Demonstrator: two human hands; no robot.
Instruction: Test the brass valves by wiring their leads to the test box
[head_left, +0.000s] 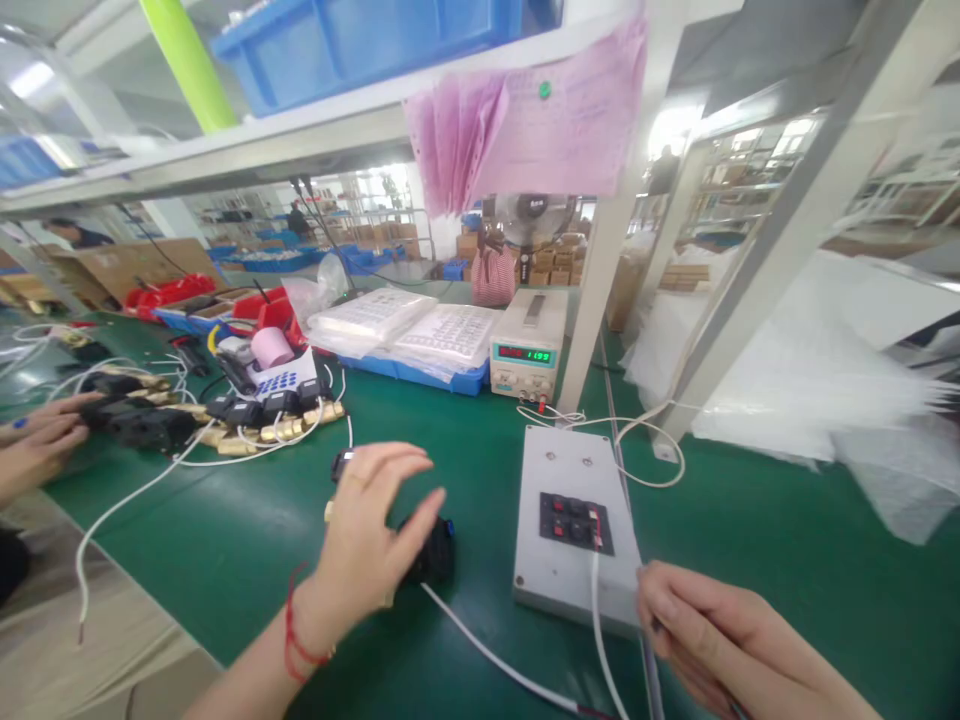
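Observation:
My left hand rests over a small black valve part on the green table, fingers curled around its top; a white cable runs from it toward me. My right hand sits at the near right corner of a grey test box with black and red switches, pinching a thin white wire that leads into the box.
A pile of black and brass valves with white leads lies at the left, where another person's hands work. A power supply with a green display, blue trays of white parts and white foam sheets stand behind.

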